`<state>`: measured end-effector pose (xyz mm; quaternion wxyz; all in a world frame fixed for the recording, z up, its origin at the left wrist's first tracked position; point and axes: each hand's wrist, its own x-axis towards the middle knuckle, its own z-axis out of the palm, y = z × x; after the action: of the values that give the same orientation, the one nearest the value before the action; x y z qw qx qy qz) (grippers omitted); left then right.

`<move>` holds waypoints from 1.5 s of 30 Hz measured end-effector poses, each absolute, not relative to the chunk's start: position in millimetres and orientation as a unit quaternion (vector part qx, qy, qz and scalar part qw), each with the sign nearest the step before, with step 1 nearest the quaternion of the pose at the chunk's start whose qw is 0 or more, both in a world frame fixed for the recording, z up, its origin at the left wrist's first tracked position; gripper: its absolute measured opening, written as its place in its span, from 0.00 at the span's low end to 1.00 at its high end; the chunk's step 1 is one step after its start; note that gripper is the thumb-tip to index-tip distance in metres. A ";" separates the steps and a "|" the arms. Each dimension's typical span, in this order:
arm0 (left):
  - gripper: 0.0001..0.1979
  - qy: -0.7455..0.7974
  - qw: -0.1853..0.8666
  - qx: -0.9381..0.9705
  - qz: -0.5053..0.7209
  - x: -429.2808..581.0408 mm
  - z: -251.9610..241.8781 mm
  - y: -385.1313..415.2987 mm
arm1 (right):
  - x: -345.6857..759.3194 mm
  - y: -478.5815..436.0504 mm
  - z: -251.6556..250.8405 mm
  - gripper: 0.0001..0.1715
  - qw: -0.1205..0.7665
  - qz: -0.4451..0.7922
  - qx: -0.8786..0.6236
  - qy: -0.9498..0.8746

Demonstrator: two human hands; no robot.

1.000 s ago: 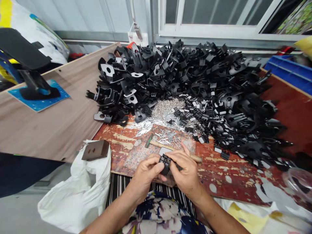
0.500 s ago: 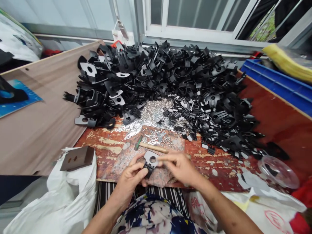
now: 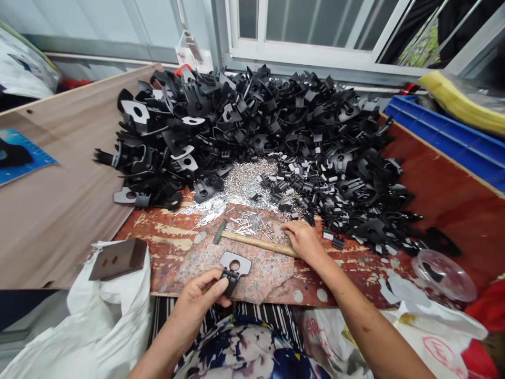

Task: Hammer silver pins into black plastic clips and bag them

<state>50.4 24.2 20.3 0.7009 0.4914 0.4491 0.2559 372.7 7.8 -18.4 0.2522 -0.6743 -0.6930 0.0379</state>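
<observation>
My left hand pinches a black plastic clip with a flat, holed plate, low over the stone slab at the table's front. Away from it, my right hand reaches to the edge of the small metal pieces, its fingers bent downward; what lies under its fingertips I cannot make out. A hammer with a green head and wooden handle lies between the two hands, its handle end close to my right wrist. Thin metal pins are scattered just behind the hammer.
A large heap of black plastic parts spans the back. Small shiny metal pieces lie before it, with small black pieces to the right. A clear plastic bowl and a blue crate stand right; a brown block rests left.
My right hand has left the clip and moved forward to the metal pieces. My left hand still holds the clip, now slightly lower and further left in view.
</observation>
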 end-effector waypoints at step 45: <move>0.21 0.450 0.708 0.401 0.368 31.6 11.5 22.9 | 259.7 160.4 23.0 0.07 0.121 0.057 -0.568 -0.812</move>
<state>31.6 22.9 11.5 0.7082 0.4012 0.4497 0.3677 259.7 160.4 23.0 0.1214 -0.5675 -0.8124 0.0568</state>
